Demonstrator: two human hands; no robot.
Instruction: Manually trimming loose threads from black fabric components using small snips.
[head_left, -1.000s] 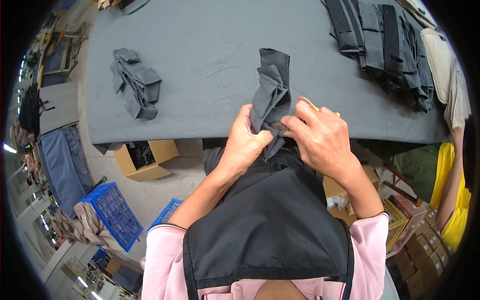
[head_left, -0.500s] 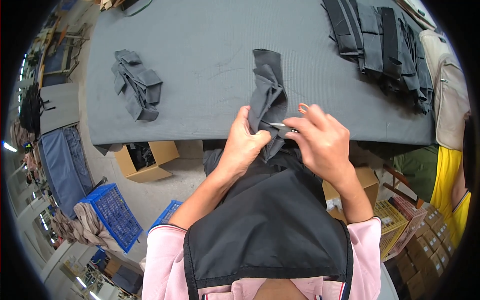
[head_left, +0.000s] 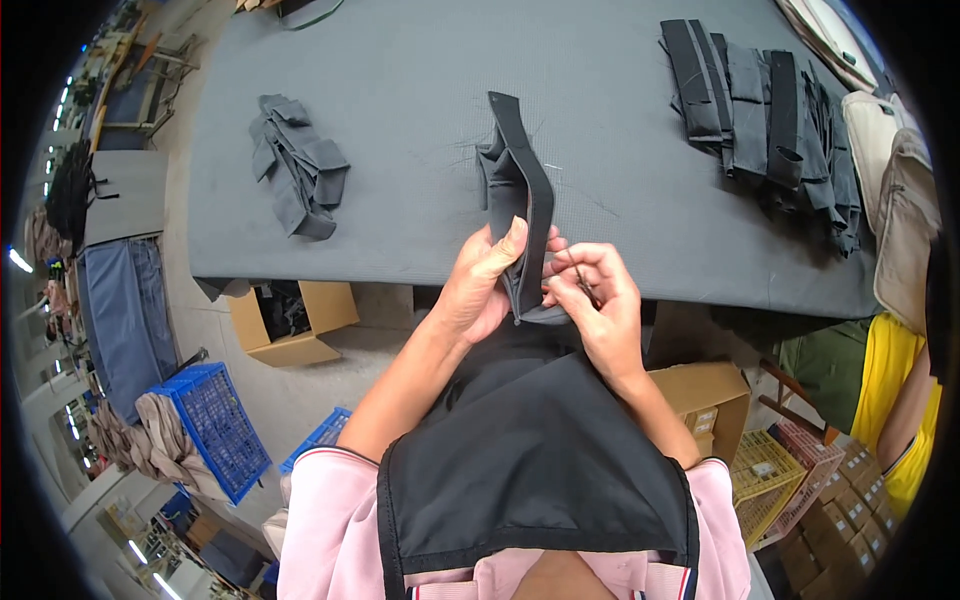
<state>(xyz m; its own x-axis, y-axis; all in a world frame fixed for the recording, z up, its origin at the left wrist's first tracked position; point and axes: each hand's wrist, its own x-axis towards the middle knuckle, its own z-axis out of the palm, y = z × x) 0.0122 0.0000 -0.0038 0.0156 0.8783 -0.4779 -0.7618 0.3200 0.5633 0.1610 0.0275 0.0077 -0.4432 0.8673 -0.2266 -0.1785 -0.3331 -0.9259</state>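
My left hand is closed around a folded dark grey fabric strip at the table's near edge, its thumb pressed on the inner fold. The strip stands up on its side, its far end reaching over the table. My right hand is closed at the strip's lower right side, its fingertips touching or nearly touching the fabric. A small pair of thread snips lies in its fingers, mostly hidden; only a thin dark part shows clearly.
A crumpled grey strip bundle lies on the grey-covered table at left. Several dark strips are piled far right, beside beige bags. Below stand a cardboard box, a blue crate and a yellow crate. Another person's yellow clothing shows right.
The strip has been turned and straightened in my left hand, its edge now upright. My right hand has moved down and left against the fabric; the snips' silver blade and orange loop no longer show plainly.
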